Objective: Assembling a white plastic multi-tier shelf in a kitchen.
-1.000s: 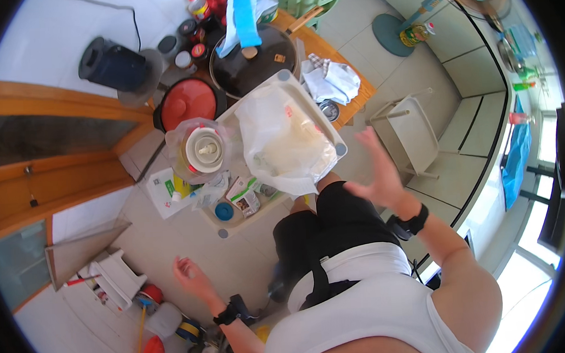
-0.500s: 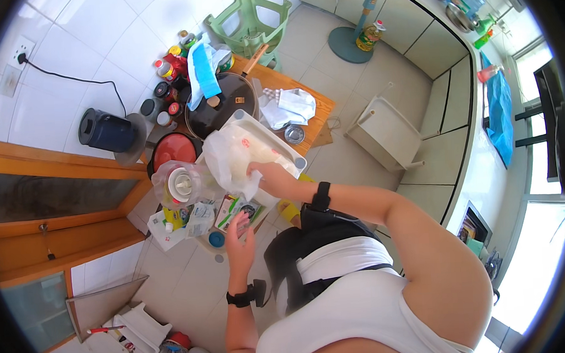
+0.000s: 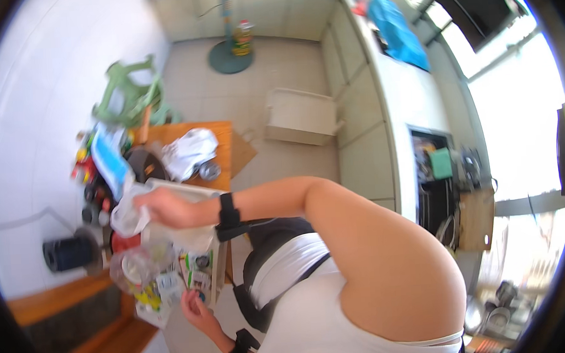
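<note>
My right hand (image 3: 168, 208) is closed on a crumpled white plastic bag (image 3: 128, 213), holding it over the white tray (image 3: 197, 192). Motion blur softens the hand and bag, and the bag's inside cannot be made out. Lower down, my left hand (image 3: 198, 310) is held with its fingers apart and nothing visible in them. It is nearest to a green-and-white box (image 3: 201, 262) on the lower shelf. A clear plastic bag around a white round-lidded container (image 3: 136, 270) stands left of that box.
A wooden table (image 3: 220, 136) beyond the tray carries a white cloth (image 3: 192, 150), a dark pan lid (image 3: 146, 166) and several jars. A green stool (image 3: 131, 98), a fan base (image 3: 230, 56) with an oil bottle (image 3: 242, 39), and an upturned white rack (image 3: 300, 115) occupy the floor.
The view has swung to the right, so the table and tray now lie further left. My right hand keeps hold of the white plastic bag. My left hand stays low beside the shelf.
</note>
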{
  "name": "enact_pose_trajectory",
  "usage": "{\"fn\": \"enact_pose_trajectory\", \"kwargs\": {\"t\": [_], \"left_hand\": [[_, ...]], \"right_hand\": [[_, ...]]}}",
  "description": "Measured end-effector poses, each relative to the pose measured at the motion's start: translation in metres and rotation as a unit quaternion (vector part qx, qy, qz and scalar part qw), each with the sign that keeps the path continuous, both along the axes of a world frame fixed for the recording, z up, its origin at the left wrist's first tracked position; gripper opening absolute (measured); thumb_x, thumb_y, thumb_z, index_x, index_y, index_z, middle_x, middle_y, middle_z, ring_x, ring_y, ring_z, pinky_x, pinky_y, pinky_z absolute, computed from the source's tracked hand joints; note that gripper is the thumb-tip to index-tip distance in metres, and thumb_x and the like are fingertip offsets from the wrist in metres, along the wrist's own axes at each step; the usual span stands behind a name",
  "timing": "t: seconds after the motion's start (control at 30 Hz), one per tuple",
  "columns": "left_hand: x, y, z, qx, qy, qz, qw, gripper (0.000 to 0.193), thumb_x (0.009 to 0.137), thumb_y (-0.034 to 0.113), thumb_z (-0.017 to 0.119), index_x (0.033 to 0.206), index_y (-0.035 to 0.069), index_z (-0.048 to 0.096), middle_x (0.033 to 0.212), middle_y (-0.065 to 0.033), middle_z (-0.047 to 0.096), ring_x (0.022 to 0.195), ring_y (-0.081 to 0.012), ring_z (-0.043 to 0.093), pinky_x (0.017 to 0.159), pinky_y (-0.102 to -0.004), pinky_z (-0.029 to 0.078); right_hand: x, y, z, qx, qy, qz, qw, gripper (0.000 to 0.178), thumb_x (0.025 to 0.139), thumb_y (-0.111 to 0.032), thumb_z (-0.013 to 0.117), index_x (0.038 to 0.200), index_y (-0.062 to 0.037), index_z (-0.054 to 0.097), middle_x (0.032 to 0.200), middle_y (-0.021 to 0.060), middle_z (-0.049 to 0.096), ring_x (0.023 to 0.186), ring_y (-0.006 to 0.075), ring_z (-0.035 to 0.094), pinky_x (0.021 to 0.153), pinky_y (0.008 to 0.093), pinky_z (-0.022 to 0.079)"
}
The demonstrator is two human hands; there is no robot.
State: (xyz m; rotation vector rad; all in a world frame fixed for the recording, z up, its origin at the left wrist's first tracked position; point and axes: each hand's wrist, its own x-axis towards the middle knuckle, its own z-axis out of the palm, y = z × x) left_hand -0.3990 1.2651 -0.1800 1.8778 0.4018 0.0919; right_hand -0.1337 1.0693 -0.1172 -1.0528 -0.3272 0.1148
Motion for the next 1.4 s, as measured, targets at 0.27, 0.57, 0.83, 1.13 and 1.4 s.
{"fn": "enact_pose_trajectory", "kwargs": {"t": [0.27,0.57,0.83,1.13,1.4], "left_hand": [[0.024,0.016,-0.009,0.080,0.051,-0.071,0.993,0.039,0.094,0.006,0.054,0.132,-0.002,0.049,0.114,-0.0179,0.062,0.105,-0.0258,0.061,0.092,-0.0343,0.048],[0.050,-0.018,0.007,0.096,0.059,-0.143,0.983,0.037,0.097,0.009,0.055,0.131,-0.004,0.048,0.114,-0.0186,0.061,0.107,-0.0253,0.060,0.092,-0.0343,0.048],[0.104,-0.110,0.013,0.107,0.041,-0.283,0.952,0.038,0.096,0.007,0.052,0.133,-0.001,0.048,0.115,-0.0155,0.062,0.104,-0.0240,0.061,0.089,-0.0336,0.048],[0.125,-0.247,0.034,0.016,0.062,-0.464,0.884,0.032,0.098,0.004,0.053,0.130,-0.001,0.051,0.118,-0.0143,0.062,0.111,-0.0211,0.060,0.098,-0.0321,0.047],[0.087,-0.255,0.050,0.062,0.021,-0.510,0.858,0.031,0.093,-0.001,0.056,0.124,-0.001,0.056,0.109,-0.0142,0.066,0.103,-0.0217,0.063,0.090,-0.0319,0.049]], "right_hand": [[-0.053,-0.129,0.071,-0.194,-0.266,-0.235,0.915,0.026,0.072,0.007,0.062,0.092,-0.0043,0.050,0.085,0.0140,0.058,0.083,0.0373,0.058,0.071,0.0371,0.046],[-0.165,-0.280,0.054,-0.395,-0.145,-0.371,0.828,0.021,0.074,0.004,0.065,0.092,-0.0068,0.059,0.090,0.0120,0.064,0.082,0.0346,0.064,0.070,0.0367,0.051],[-0.280,-0.377,0.037,-0.409,-0.004,-0.492,0.768,0.027,0.070,0.014,0.060,0.090,-0.0043,0.058,0.087,0.0138,0.063,0.083,0.0377,0.062,0.069,0.0392,0.050],[-0.408,-0.388,0.022,-0.444,0.056,-0.599,0.664,0.024,0.061,-0.002,0.073,0.082,-0.0052,0.061,0.079,0.0096,0.064,0.074,0.0305,0.065,0.071,0.0342,0.050],[-0.465,-0.334,0.013,-0.513,0.091,-0.583,0.623,0.019,0.064,0.006,0.071,0.077,0.0032,0.058,0.074,0.0123,0.062,0.066,0.0243,0.062,0.069,0.0303,0.051]]}}
